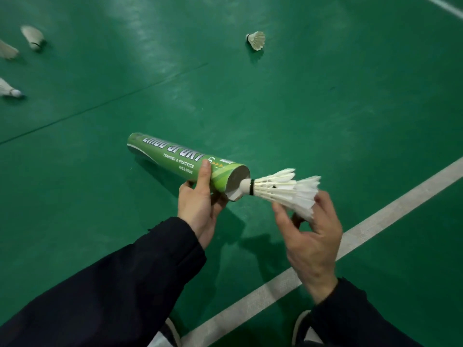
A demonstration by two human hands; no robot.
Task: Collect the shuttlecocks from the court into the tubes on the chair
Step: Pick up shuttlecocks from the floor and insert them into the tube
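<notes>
My left hand (200, 206) grips a green shuttlecock tube (175, 159) near its open end, holding it roughly level above the court. My right hand (310, 236) holds stacked white feather shuttlecocks (283, 187) by the feathers. The front cork tip sits right at the tube's open mouth. One loose shuttlecock (256, 40) lies on the floor far ahead. Three more lie at the left edge: a shuttlecock (33, 37), a shuttlecock (7, 50) and a shuttlecock (10, 90). No chair is in view.
The floor is a green court mat with a white boundary line (350, 234) running diagonally under my right hand. A thin dark seam (100, 106) crosses the mat at the left. My shoes (300, 329) show at the bottom edge.
</notes>
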